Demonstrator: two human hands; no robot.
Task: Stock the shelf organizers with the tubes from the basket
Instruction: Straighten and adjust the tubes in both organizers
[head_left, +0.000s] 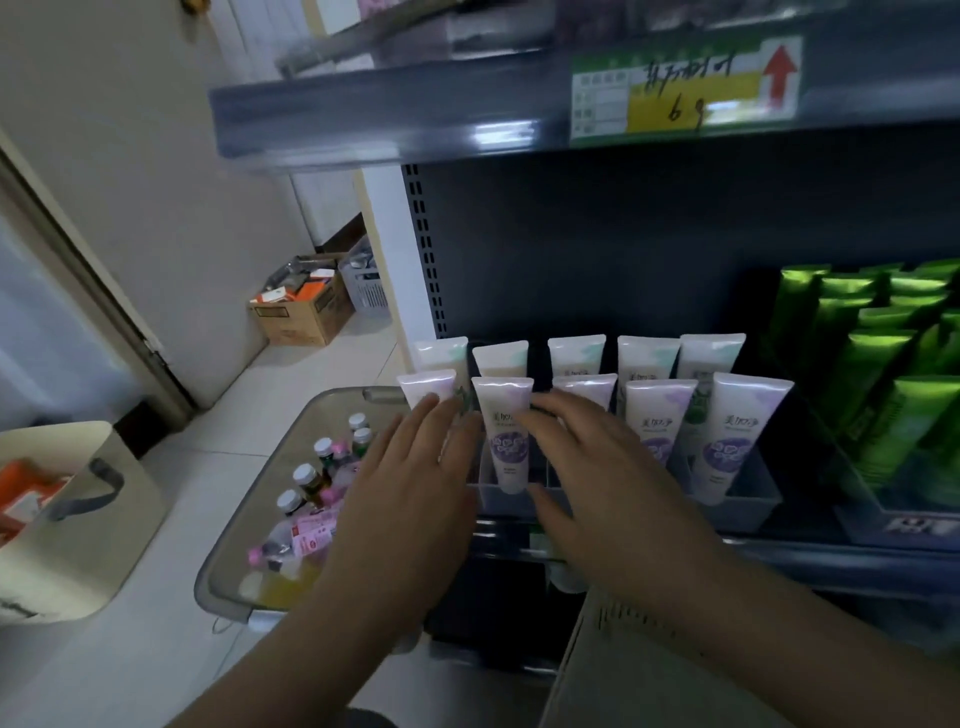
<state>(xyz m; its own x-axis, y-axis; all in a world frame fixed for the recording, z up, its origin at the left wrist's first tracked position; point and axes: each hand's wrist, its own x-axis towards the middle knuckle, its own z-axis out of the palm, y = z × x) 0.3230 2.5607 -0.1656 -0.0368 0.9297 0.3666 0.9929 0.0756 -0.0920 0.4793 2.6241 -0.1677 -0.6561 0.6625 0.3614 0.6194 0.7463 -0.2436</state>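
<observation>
Purple-labelled tubes (506, 439) stood at the front edge of the shelf (810, 553), the left hand (410, 486) and right hand (589, 467) spread flat and empty over them, where a hard push might have toppled the row.

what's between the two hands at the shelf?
Head view: one upright white tube with a purple label stands between the left hand and right hand.

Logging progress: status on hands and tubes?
Left hand, right hand open, flat against front-row tubes. Two rows upright in organizer. Nothing in the way.
</observation>
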